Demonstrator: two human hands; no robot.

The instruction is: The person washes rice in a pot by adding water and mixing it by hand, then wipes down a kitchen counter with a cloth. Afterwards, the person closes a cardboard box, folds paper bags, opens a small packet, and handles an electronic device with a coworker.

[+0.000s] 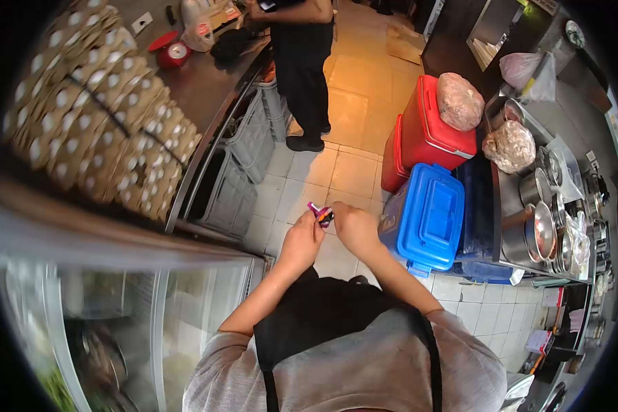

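In front of my apron, both hands meet at a small, shiny purple wrapper (315,209) with orange and dark parts; its contents are too small to make out. My left hand (303,238) is closed on the wrapper's left side. The fingers of my right hand (354,225) are curled in at its right side, pinching the dark end. A blue lidded cooler box (429,218) stands just right of my right hand, apart from it.
Stacked egg trays (110,117) cover the left counter, with a red scale (174,54) behind. Grey crates (230,196) stand underneath. A person (302,69) in dark clothes stands ahead. Red coolers (436,123) and a shelf with metal pots (522,233) line the right. A glass-door fridge (158,323) is at left.
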